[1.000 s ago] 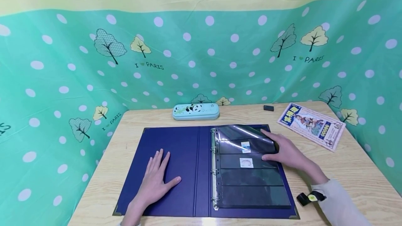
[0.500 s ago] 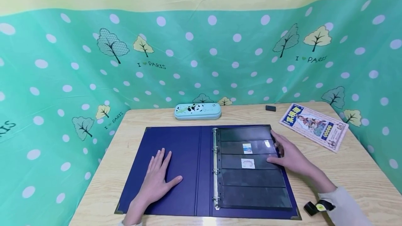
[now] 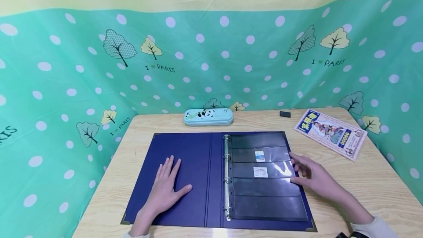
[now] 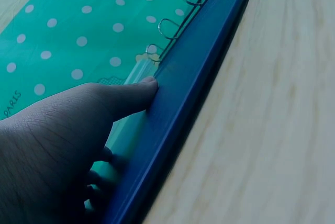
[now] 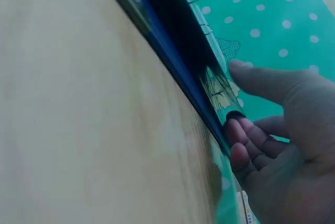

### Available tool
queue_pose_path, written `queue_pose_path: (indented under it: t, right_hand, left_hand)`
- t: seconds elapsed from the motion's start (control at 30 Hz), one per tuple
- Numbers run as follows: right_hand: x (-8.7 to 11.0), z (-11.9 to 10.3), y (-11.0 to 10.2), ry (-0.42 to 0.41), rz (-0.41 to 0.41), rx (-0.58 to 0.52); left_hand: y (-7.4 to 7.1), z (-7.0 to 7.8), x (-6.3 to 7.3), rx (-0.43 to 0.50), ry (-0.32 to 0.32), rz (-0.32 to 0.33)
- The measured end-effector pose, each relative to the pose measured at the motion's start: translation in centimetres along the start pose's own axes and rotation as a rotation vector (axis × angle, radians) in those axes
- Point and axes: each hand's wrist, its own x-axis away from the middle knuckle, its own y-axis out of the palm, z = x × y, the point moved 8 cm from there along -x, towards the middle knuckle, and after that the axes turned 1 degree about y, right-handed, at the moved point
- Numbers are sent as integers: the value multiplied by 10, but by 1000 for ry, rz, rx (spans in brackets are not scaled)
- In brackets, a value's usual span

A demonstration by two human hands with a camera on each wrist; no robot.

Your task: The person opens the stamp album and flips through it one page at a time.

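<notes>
A dark blue ring binder (image 3: 178, 150) lies open flat on the table. Black pocket pages (image 3: 264, 206) sit on its rings, with a blue-and-white stamp (image 3: 260, 156) and a pale stamp (image 3: 260, 172) in the top one. My left hand (image 3: 164, 192) rests on the bare inner cover, its fingers straight and thumb out. At the pages' right edge is my right hand (image 3: 312, 177), with index fingertip and thumb tip apart at the edge and its other fingers loosely bent. The right wrist view shows the thumb (image 5: 261, 80) above and bent fingertips (image 5: 238, 153) lower, beside the page edge.
A light blue panda pencil case (image 3: 209, 116) stands behind the binder. A small black block (image 3: 285, 114) and a pink illustrated booklet (image 3: 330, 133) lie at the back right. A green dotted curtain (image 3: 224, 65) surrounds the wooden table (image 3: 109, 197).
The page that my right hand held raised has come down nearly flat. That hand has slid toward me and outward along the page edge. The left hand stays in place.
</notes>
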Motion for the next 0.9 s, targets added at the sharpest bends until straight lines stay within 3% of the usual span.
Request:
queue_pose_path:
  t: [0.23,0.47,0.8,0.9]
  right_hand:
    - [16,-13,-8,-137,56,-88]
    - [25,-34,-12,-159,50,-194]
    - [24,-76,-9,-331,25,-348]
    - [23,-86,-5,-353,15,-335]
  left_hand:
    - [0,0,1,12,9,9]
    - [4,1,1,84,-8,-4]
    - [-9,44,0,219,39,20]
    - [-7,61,0,296,53,-27]
